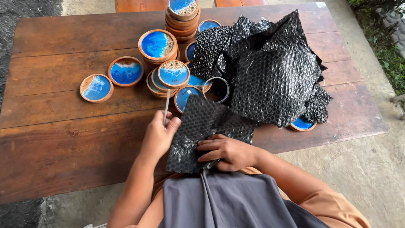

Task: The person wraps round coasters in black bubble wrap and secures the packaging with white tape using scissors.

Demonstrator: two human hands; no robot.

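The left hand (158, 136) is closed around a thin pale strip (167, 106) that stands nearly upright out of its fingers, and it touches the left edge of a piece of black bubble wrap (206, 126); the right hand (228, 153) lies flat, fingers half curled, pressing the lower end of that same piece against the near edge of the worktop (63, 139) and the grey cloth (228, 200) over the person's lap; the piece runs from the lap up onto the wood, tilted a little to the right. Just beyond it lies a clear tape ring (216, 89), partly under a large crumpled heap of black bubble wrap (274, 67) that covers the right middle of the worktop; a blue coaster (303, 124) peeks out at the heap's lower right edge. To the left of the heap is a cluster of round wooden coasters with blue resin centres (173, 76), some overlapping, some piled; a tall stack of coasters (182, 17) stands at the far edge; two single coasters (96, 88) (125, 71) lie apart on the left, side by side.
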